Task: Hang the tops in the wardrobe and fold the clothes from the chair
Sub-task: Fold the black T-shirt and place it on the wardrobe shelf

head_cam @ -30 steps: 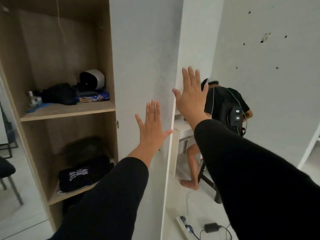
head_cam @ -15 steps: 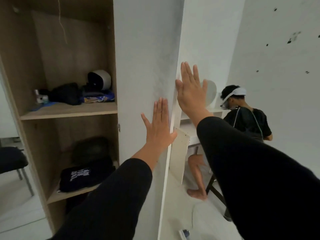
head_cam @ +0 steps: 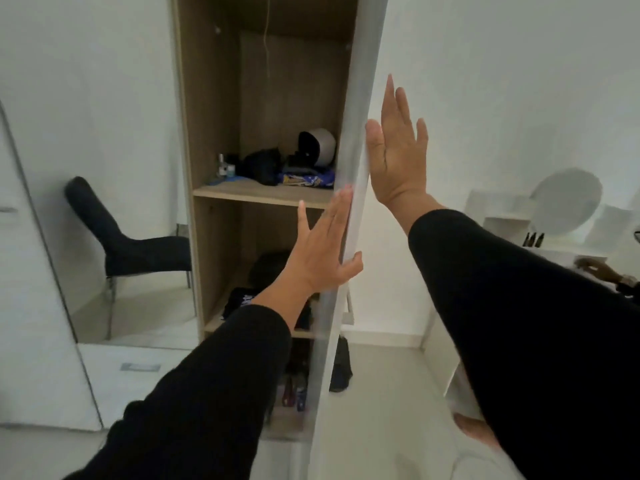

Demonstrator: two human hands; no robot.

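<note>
The wooden wardrobe (head_cam: 211, 140) stands open ahead, its white door (head_cam: 349, 188) seen almost edge-on. My left hand (head_cam: 322, 251) is flat with fingers spread, on the inner side of the door edge. My right hand (head_cam: 398, 150) is raised flat on the outer side of the door, higher up. Both hands hold nothing. A folded black garment (head_cam: 242, 303) with white print lies on the lower shelf, partly hidden by my left arm. The dark chair (head_cam: 124, 237) stands to the left of the wardrobe with nothing on its seat.
The upper shelf (head_cam: 263, 194) holds a black bag, a white-and-black helmet, a blue packet and small bottles. A white dresser with a round mirror (head_cam: 566, 200) is at right, where another person's hand (head_cam: 595, 270) shows. A mirrored door panel stands at far left.
The view has swung left, and the door now appears edge-on instead of broadside. The seated person has dropped out of sight, and the chair has come into view. Both hands stay flat at the door.
</note>
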